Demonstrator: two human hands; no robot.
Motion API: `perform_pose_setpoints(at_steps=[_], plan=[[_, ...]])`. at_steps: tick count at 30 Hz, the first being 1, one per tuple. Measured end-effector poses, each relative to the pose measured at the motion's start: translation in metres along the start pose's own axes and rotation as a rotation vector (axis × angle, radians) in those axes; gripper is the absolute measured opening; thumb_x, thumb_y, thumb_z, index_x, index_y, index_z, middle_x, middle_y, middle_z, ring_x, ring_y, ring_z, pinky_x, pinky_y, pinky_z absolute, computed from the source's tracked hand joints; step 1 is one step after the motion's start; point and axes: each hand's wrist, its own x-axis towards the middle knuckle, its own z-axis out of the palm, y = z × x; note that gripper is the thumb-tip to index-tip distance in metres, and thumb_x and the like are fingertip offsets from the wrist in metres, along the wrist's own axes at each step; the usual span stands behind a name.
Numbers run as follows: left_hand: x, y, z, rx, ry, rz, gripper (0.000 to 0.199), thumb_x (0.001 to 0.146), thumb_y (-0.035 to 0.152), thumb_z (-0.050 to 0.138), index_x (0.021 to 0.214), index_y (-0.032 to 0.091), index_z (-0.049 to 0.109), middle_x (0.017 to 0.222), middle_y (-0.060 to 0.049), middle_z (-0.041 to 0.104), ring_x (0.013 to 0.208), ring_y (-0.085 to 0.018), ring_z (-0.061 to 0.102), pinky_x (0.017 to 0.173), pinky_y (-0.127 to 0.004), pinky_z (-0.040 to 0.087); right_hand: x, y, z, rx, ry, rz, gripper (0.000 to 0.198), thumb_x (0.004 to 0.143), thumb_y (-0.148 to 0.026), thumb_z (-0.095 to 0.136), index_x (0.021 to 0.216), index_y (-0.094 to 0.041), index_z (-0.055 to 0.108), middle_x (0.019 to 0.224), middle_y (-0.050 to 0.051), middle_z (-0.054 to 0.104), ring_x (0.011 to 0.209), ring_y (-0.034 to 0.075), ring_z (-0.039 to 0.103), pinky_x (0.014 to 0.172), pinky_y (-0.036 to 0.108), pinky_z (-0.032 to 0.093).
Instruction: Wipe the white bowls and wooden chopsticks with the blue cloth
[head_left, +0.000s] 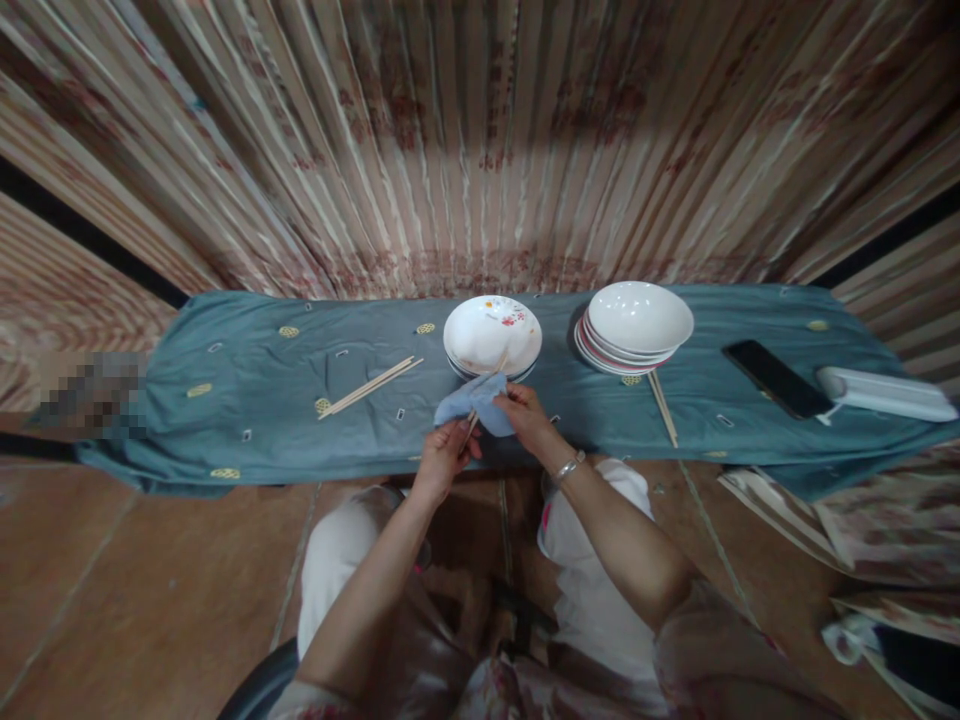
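Note:
Near the front edge of the cloth-covered table, my left hand (pixel 442 458) is closed around the lower end of wooden chopsticks (pixel 471 428). My right hand (pixel 527 415) pinches a light blue cloth (pixel 456 402), which is wrapped about the middle of those chopsticks. Their far tips stick out above the cloth, over the near rim of a white bowl with a flower pattern (pixel 487 335). That bowl sits on at least one other. To the left lie more chopsticks (pixel 367 388) side by side on the tablecloth.
A taller stack of white bowls (pixel 641 318) stands right of centre, with chopsticks (pixel 663 408) just in front of it. Farther right lie a dark phone (pixel 777 378) and a long white object (pixel 885 393). Behind the green tablecloth (pixel 262 400) hangs a pleated curtain (pixel 465 150).

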Motion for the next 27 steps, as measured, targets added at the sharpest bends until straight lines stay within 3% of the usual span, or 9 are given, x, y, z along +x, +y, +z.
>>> perform_pose_setpoints(at_steps=[4,9,18,22,27], plan=[[0.003,-0.001,-0.004,0.027,0.009,0.04,0.045,0.071,0.055,0.059,0.05,0.016,0.053,0.039,0.003,0.042,0.033,-0.004,0.022,0.037,-0.022,0.01,-0.006,0.004,0.009,-0.065,-0.102,0.041,0.019,0.058,-0.035,0.065,0.058,-0.017,0.058,0.049,-0.005,0.05,0.047,0.008,0.039,0.045,0.021,0.03],[0.002,-0.001,-0.004,0.033,-0.005,0.041,0.05,0.069,0.061,0.059,0.049,0.016,0.052,0.037,0.004,0.041,0.032,-0.003,0.022,0.037,-0.021,0.009,-0.007,0.004,0.009,-0.047,-0.099,0.021,0.019,0.058,-0.034,0.066,0.06,-0.017,0.059,0.05,-0.005,0.052,0.048,0.008,0.041,0.047,0.022,0.033],[-0.004,0.0,0.005,0.011,-0.053,-0.028,0.041,0.072,0.055,0.06,0.071,0.014,0.061,0.044,0.002,0.054,0.032,-0.004,0.024,0.037,-0.022,0.011,0.007,-0.006,-0.008,0.032,0.118,-0.006,0.026,0.052,-0.041,0.069,0.057,-0.018,0.057,0.051,-0.004,0.054,0.049,0.009,0.042,0.048,0.022,0.033],[-0.004,0.0,0.005,-0.003,-0.035,-0.023,0.039,0.068,0.052,0.065,0.08,0.015,0.06,0.046,0.003,0.055,0.032,-0.003,0.023,0.037,-0.021,0.011,0.009,-0.007,-0.009,0.022,0.127,-0.012,0.025,0.054,-0.04,0.067,0.056,-0.019,0.055,0.049,-0.005,0.05,0.047,0.009,0.04,0.047,0.022,0.032],[-0.002,0.001,0.001,-0.016,-0.009,-0.004,0.039,0.066,0.051,0.067,0.076,0.014,0.058,0.047,0.003,0.056,0.032,-0.002,0.024,0.037,-0.02,0.01,0.006,-0.006,-0.004,0.047,0.085,-0.01,0.025,0.053,-0.039,0.069,0.055,-0.018,0.055,0.049,-0.005,0.05,0.048,0.008,0.039,0.047,0.022,0.031]])
